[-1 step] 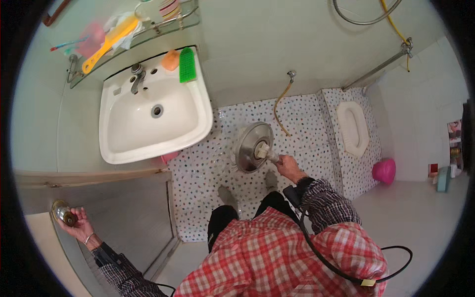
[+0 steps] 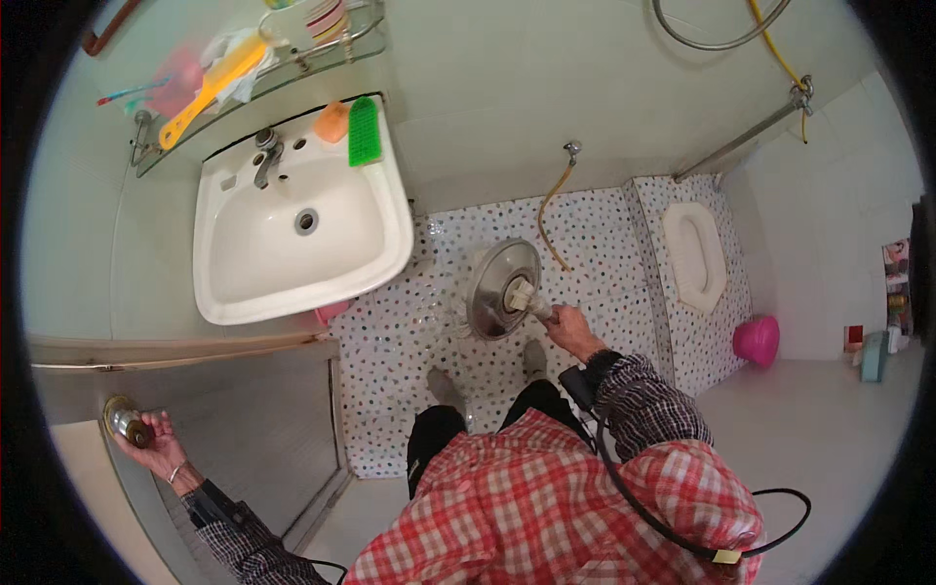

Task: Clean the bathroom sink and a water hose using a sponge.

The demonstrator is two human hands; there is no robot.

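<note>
Nothing much has moved since the earlier frame: the view has tipped slightly, so the sink (image 2: 292, 229) sits a touch higher, while your hands hold as before. Your left hand (image 2: 156, 444) is at the lower left, fingers wrapped shut around the round metal door knob (image 2: 122, 417) on the door edge. Your right hand (image 2: 570, 330) reaches forward over the spotted tile floor (image 2: 604, 253), fingers clamped on the handle of a round metal disc (image 2: 502, 290), which hangs tilted above the floor just ahead of your feet. On the sink rim behind the tap (image 2: 265, 156) lie a green brush (image 2: 364, 132) and an orange soap (image 2: 333, 122). A squat toilet (image 2: 694, 255) is set in the floor to the right, with a pink pot (image 2: 757, 339) near it.
</note>
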